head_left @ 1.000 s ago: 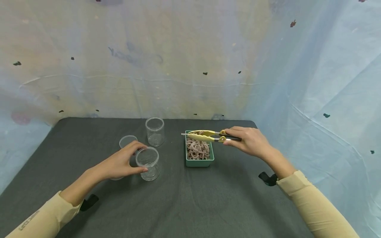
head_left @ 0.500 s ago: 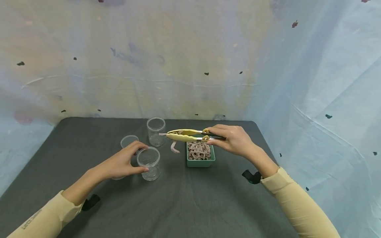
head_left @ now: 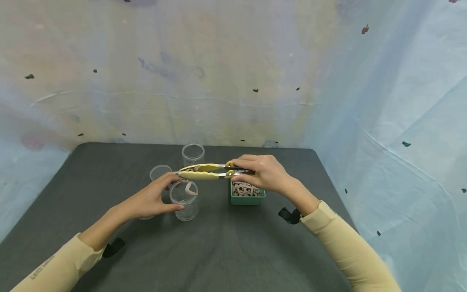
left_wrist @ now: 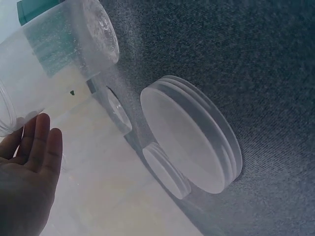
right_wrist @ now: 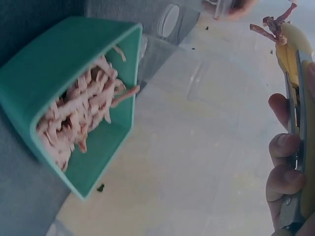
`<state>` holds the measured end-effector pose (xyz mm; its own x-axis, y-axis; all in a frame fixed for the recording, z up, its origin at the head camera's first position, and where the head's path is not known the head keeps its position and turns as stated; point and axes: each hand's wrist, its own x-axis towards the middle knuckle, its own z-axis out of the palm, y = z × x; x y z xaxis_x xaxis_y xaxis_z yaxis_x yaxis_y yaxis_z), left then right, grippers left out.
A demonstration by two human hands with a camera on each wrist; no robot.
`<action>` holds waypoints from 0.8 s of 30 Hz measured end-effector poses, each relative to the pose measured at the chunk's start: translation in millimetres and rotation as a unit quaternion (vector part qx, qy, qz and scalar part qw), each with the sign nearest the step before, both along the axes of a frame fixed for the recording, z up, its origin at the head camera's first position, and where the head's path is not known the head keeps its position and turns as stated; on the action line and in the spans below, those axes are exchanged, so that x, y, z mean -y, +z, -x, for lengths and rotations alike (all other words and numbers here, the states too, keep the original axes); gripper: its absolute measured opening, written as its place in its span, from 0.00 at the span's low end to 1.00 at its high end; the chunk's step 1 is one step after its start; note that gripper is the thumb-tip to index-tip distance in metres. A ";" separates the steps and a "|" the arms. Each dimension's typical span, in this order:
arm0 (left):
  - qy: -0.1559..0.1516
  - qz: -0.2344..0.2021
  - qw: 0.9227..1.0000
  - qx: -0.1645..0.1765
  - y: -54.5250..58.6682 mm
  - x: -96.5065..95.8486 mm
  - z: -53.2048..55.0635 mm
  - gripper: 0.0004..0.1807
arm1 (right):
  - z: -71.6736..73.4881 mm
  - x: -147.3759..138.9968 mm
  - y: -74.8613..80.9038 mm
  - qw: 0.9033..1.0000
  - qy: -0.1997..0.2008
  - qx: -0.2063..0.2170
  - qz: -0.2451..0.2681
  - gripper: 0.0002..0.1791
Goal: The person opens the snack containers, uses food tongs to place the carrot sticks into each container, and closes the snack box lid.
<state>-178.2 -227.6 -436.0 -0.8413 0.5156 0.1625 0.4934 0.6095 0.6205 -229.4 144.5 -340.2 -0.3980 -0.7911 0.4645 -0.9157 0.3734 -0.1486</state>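
Observation:
In the head view my left hand (head_left: 149, 199) holds a clear plastic jar (head_left: 187, 211) near its rim, thumb on the near side and fingers on the far side. My right hand (head_left: 264, 172) grips yellow-tipped tongs (head_left: 204, 175), which reach across just above that jar's mouth. Between the tong tips is a small bunch of pale brownish strips (right_wrist: 275, 30), apparently shredded meat, and one strip (head_left: 190, 189) dangles over the opening. A green rectangular container (head_left: 248, 200) with more strips (right_wrist: 81, 105) stands below and in front of the right hand.
A second clear jar (head_left: 193, 151) stands behind the held one, partly hidden by the tongs. Left of the jars, round translucent lids lie on the dark cloth-covered table (head_left: 226, 251): a near lid (left_wrist: 184, 135) and a farther lid (left_wrist: 166, 172). A pale curtain (head_left: 219, 73) hangs behind the table.
My right hand has carried the tongs and strips leftward from above the green container to over the held jar. My left hand keeps its hold on the jar.

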 end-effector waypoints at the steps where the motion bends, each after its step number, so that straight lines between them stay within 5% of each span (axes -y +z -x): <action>1: 0.000 -0.004 1.000 0.000 -0.7 -0.3 0.3 0.41 | -0.1 2.3 -1.6 1.000 0.000 0.001 -0.001 0.25; 15: 0.000 -0.033 0.999 -0.012 -6.1 0.6 1.8 0.37 | 0.6 15.4 -36.4 0.999 0.009 0.036 0.002 0.23; 24: 0.001 -0.038 0.999 -0.004 -7.7 2.8 2.2 0.37 | -1.1 16.1 -43.9 0.999 -0.007 0.043 -0.022 0.24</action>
